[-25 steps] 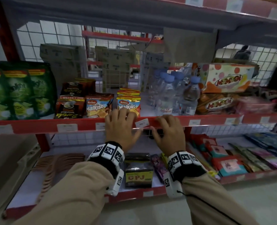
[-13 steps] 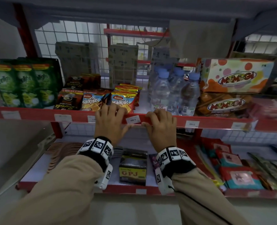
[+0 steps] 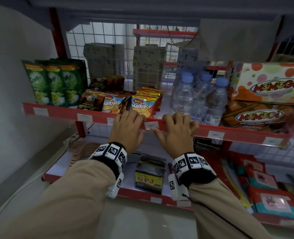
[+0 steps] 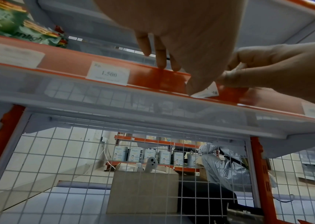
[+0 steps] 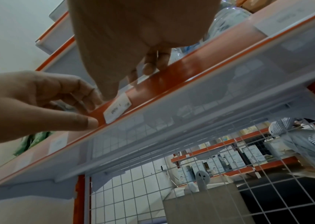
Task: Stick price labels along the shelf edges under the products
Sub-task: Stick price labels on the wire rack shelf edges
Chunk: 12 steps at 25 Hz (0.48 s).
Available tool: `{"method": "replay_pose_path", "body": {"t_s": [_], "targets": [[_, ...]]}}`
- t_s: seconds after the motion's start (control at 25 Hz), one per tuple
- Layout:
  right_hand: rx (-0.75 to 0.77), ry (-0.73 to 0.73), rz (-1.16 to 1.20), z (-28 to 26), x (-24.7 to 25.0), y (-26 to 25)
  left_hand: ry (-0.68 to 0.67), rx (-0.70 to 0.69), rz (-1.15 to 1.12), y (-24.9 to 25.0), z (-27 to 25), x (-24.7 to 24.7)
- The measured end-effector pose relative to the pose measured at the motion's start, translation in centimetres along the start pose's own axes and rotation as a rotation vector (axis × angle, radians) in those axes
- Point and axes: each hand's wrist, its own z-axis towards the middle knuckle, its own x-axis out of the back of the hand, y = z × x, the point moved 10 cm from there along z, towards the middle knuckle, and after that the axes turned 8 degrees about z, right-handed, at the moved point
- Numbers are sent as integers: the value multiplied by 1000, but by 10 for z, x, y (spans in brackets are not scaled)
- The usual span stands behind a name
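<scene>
Two hands sit on the red shelf edge (image 3: 237, 133), one on each side of a small white price label (image 3: 151, 125) that lies flat against the strip just below the Roma Malkist packs (image 3: 142, 106). From my remote seat I see the left hand (image 3: 128, 129) with its fingers hooked over the top lip of the strip and its thumb (image 5: 87, 123) pressed on the red face just left of the label, touching the strip rather than the paper. The right hand (image 3: 176, 132) likewise curls its fingers over the lip; its thumb comes down on the label's right end (the left wrist view shows that tip hiding most of the paper). Neither hand pinches or lifts anything loose; both bear on the strip itself. Further left another label reads 1.500 (image 4: 108, 73). Water bottles (image 3: 199, 99) stand just right of the right hand, Momogi boxes (image 3: 266, 83) beyond them.
</scene>
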Motion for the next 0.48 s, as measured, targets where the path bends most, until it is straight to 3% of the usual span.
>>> {"method": "replay_pose_path", "body": {"t_s": [0.24,0.48], "targets": [[165,-37,147,3,-3,-34,-82,-5,-84,0,5,-1],[148,-98,153,6,-8,-44,-68,-72,-121,1,-3,-3]]}}
